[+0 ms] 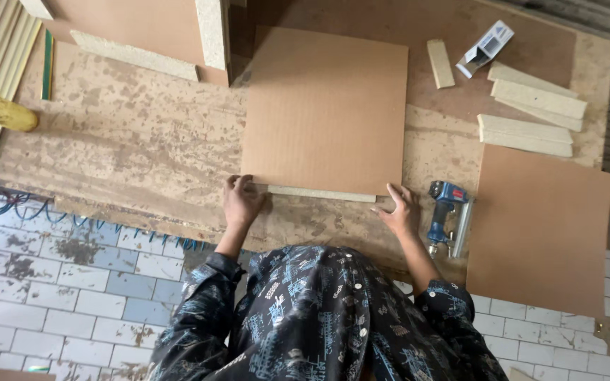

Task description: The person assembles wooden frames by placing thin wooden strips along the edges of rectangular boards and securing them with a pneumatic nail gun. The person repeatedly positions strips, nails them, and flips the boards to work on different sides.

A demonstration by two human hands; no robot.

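A square brown hardboard panel [325, 109] lies flat on the worn workbench [135, 152]. A pale wooden strip [321, 193] shows under its near edge. My left hand [241, 201] presses on the panel's near left corner, fingers on the strip's end. My right hand [400, 210] rests at the near right corner, fingers spread against the panel's edge. Neither hand grips anything. Dark patterned sleeves cover both forearms.
A blue pneumatic nail gun [448, 217] lies right of my right hand. Another brown panel [539, 226] overhangs the bench's right end. Pale wooden strips [531, 113], a small box [486, 48], a yellow glue bottle [1, 111] and board pieces [142, 35] sit around.
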